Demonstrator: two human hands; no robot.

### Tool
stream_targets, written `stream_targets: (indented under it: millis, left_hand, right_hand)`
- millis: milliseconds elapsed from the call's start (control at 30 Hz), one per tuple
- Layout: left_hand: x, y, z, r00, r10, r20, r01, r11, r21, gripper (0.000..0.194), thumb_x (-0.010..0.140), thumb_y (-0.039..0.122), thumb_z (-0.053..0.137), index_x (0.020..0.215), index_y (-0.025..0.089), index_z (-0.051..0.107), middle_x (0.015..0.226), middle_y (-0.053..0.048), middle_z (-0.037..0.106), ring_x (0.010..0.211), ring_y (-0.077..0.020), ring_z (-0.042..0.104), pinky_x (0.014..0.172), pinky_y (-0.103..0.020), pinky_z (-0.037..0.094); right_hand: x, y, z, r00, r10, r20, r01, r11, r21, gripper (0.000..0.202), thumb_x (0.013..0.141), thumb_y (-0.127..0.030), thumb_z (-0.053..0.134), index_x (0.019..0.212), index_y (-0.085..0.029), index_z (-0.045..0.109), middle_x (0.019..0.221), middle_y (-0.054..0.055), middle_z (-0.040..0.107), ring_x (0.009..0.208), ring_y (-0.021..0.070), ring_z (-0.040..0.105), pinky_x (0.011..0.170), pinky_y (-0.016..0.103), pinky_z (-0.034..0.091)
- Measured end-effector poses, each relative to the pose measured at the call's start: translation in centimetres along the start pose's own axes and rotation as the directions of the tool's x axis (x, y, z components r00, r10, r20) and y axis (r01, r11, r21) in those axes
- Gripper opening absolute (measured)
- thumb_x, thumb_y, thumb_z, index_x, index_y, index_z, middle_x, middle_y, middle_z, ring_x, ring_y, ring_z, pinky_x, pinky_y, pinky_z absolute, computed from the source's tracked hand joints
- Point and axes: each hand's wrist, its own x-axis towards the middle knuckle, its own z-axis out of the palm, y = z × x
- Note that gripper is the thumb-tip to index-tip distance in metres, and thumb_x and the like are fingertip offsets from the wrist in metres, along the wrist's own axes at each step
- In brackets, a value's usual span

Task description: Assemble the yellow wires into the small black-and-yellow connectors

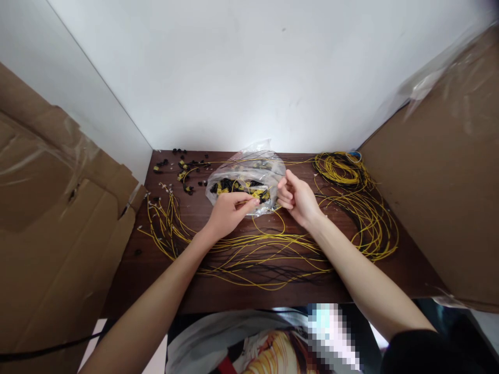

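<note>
My left hand (pixel 233 213) is closed in a pinch over the front of a clear plastic bag (pixel 247 174), thumb and forefinger together on a thin yellow wire. The bag lies open and holds black and yellow connector pieces (pixel 222 186). Just right of the bag is my right hand (pixel 297 199), its fingers curled in and the thumb side up; anything between its fingertips is too small to make out. Below both hands a loop of yellow wire (pixel 284 228) curves over a long bundle of yellow and black wires (pixel 268 239).
Coiled yellow and black wires (pixel 339 170) lie at the back right of the brown table (pixel 156 291). Small black and yellow connectors (pixel 186 176) are scattered at the back left, above white-tipped wire ends (pixel 150 205). Cardboard (pixel 436 171) walls both sides, with a white wall (pixel 234 78) behind.
</note>
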Motion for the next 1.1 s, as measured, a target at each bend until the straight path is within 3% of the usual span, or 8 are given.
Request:
stream_targets:
  millis: [100,267,367,467,600,767,933,1100]
  left_hand:
    - [0.08,0.0,-0.14,0.999,0.002,-0.054,-0.003,1.0,-0.005,0.031,0.087,0.035,0.049,0.082,0.015,0.073,0.072,-0.003,0.07,0.061,-0.012,0.056,0.058,-0.023,0.038]
    - [0.23,0.17,-0.31,0.99,0.049,-0.136,-0.047,0.999,0.018,0.027,0.087,0.03,0.05,0.086,0.015,0.073,0.072,-0.004,0.064,0.059,-0.0108,0.051,0.056,-0.022,0.037]
    - [0.24,0.21,-0.33,0.982,0.073,-0.173,-0.069,0.997,0.031,0.025,0.087,0.029,0.051,0.09,0.016,0.072,0.082,-0.005,0.062,0.066,-0.0113,0.053,0.057,-0.022,0.038]
    - [0.2,0.16,-0.29,0.982,0.099,-0.163,-0.095,0.995,0.036,0.024,0.087,0.027,0.051,0.091,0.017,0.072,0.087,-0.006,0.063,0.076,-0.0133,0.056,0.063,-0.023,0.041]
    - [0.15,0.04,-0.17,0.991,0.081,-0.104,-0.075,0.996,0.056,0.025,0.088,0.028,0.05,0.089,0.017,0.072,0.082,-0.005,0.065,0.07,-0.0128,0.057,0.061,-0.024,0.041]
    - [0.16,-0.08,-0.08,0.992,0.076,-0.103,-0.067,0.994,0.082,0.025,0.087,0.028,0.05,0.089,0.016,0.072,0.082,-0.005,0.066,0.072,-0.0141,0.059,0.063,-0.025,0.043]
    - [0.19,-0.06,-0.13,0.99,0.092,-0.109,-0.085,0.994,0.069,0.023,0.087,0.024,0.05,0.091,0.016,0.071,0.084,-0.006,0.067,0.076,-0.0149,0.06,0.067,-0.026,0.044]
    - [0.25,-0.15,-0.02,0.983,0.1,-0.155,-0.088,0.993,0.081,0.02,0.085,0.024,0.053,0.088,0.015,0.071,0.083,-0.006,0.065,0.075,-0.015,0.058,0.066,-0.026,0.042]
  right_hand:
    - [-0.11,0.61,0.17,0.995,-0.069,-0.066,0.058,0.987,-0.153,0.044,0.079,-0.054,0.057,0.057,-0.015,0.057,0.039,-0.008,0.034,0.032,0.0023,0.024,0.032,0.018,0.015]
    - [-0.27,0.93,0.07,0.989,-0.147,-0.021,0.128,0.915,-0.382,0.05,0.079,-0.059,0.052,0.061,-0.014,0.061,0.041,-0.005,0.042,0.029,0.0031,0.031,0.029,0.018,0.019]
    - [-0.29,0.82,0.01,0.993,-0.118,0.008,0.111,0.903,-0.416,0.045,0.079,-0.057,0.054,0.067,-0.014,0.062,0.042,-0.005,0.044,0.028,0.0031,0.032,0.028,0.018,0.02]
    - [-0.34,0.57,0.08,0.984,-0.177,-0.006,0.158,0.893,-0.422,0.033,0.074,-0.048,0.065,0.082,-0.016,0.062,0.046,-0.007,0.047,0.029,0.0032,0.033,0.028,0.018,0.023]
    - [-0.56,0.11,0.31,0.969,-0.244,0.035,0.235,0.871,-0.432,0.036,0.069,-0.036,0.072,0.099,-0.02,0.061,0.057,-0.006,0.055,0.037,0.0034,0.038,0.033,0.017,0.03]
    - [-0.69,0.06,0.48,0.973,-0.211,0.092,0.229,0.853,-0.468,0.022,0.071,-0.036,0.069,0.084,-0.018,0.066,0.067,-0.001,0.062,0.041,0.0038,0.042,0.039,0.02,0.035]
    - [-0.38,0.46,0.1,0.973,-0.229,0.029,0.214,0.843,-0.493,0.028,0.074,-0.036,0.066,0.092,-0.015,0.065,0.067,0.001,0.065,0.037,0.0043,0.042,0.037,0.021,0.034]
    - [-0.2,0.71,-0.36,0.964,-0.262,0.043,0.227,0.725,-0.65,0.026,0.076,-0.038,0.063,0.079,-0.013,0.067,0.066,0.003,0.065,0.04,0.0055,0.042,0.039,0.021,0.033]
